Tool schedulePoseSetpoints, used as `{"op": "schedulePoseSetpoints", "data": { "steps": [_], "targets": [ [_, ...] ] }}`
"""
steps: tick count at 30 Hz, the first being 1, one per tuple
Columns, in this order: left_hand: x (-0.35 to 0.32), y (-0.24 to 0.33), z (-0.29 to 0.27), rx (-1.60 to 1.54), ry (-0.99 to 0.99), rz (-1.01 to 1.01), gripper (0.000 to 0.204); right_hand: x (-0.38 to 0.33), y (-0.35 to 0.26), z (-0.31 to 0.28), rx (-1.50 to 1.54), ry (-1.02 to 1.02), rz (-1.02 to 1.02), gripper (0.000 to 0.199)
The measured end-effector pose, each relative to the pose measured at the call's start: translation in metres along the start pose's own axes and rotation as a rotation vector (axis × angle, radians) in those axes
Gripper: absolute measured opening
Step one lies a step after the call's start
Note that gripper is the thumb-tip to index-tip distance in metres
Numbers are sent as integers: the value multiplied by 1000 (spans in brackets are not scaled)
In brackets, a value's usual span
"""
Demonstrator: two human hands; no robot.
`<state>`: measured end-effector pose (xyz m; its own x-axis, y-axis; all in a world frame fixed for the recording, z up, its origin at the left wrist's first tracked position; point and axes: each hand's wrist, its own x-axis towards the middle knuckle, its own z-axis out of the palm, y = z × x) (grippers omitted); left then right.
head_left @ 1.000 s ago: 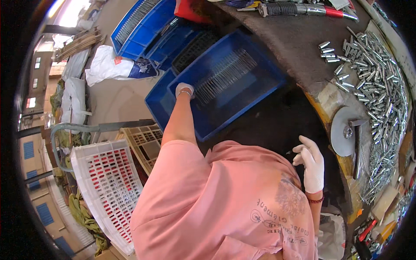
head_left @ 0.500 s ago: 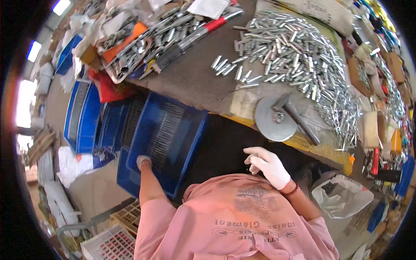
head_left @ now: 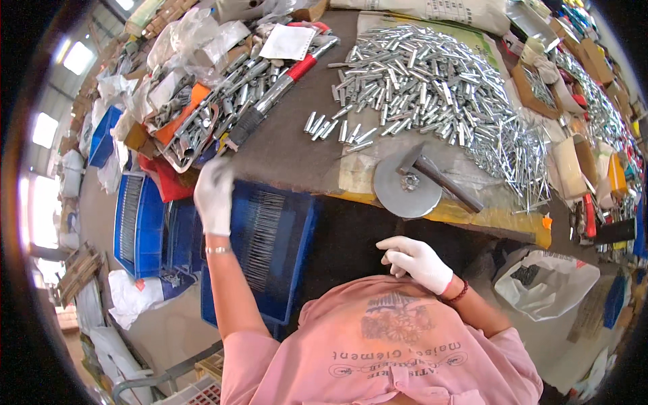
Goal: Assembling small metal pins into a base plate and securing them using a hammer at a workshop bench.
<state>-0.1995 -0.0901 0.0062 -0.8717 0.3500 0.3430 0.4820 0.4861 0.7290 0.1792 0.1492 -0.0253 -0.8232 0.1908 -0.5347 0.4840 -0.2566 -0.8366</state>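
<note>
My left hand (head_left: 214,197), in a white glove, is raised over the far left corner of a blue plastic bin (head_left: 305,243), beside a red cloth (head_left: 162,181). Its fingers are blurred, so whether they hold anything cannot be made out. Inside the bin lies a row of thin metal rods (head_left: 263,233). My right hand (head_left: 420,262), also gloved in white, hovers in front of my shirt, below the bench edge. Its index finger points left, the others are loosely bent, and nothing shows in it. On the bench corner, a hammer (head_left: 442,181) rests across a round metal disc (head_left: 398,192).
Behind the disc spreads a big heap of short metal tubes (head_left: 418,88), with longer thin pins (head_left: 509,158) at its right. Tools and a long red-banded bar (head_left: 300,67) lie at the back left. A white sack (head_left: 550,290) stands on the right; another blue bin (head_left: 140,229) is left.
My left hand has risen from the bin's near left side to its far edge by the bench. My right hand has hardly moved. The view has shifted slightly.
</note>
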Motion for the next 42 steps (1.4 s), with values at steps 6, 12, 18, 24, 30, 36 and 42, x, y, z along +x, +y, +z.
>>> {"op": "schedulePoseSetpoints", "data": {
  "steps": [6,12,18,24,30,36,42],
  "targets": [
    [88,73,113,169,-441,175,51,-20,-17,3,-14,14,-53,34],
    [151,1,161,436,-704,327,55,-73,-38,-42,-507,331,-491,20],
    [62,139,115,-395,-687,-99,45,-70,-50,-144,-1157,1346,-459,7],
    [-26,167,117,-511,-907,-158,16,-33,-34,-182,-1456,1355,-341,4],
    [-82,162,128,-357,-699,416,16,-39,-62,-143,-690,1197,-763,6],
    [-87,167,131,-116,-616,549,12,-2,-66,-59,168,517,-560,14],
    [-76,159,138,-162,-607,565,9,5,-72,-63,-815,604,-736,8]
  ]
}}
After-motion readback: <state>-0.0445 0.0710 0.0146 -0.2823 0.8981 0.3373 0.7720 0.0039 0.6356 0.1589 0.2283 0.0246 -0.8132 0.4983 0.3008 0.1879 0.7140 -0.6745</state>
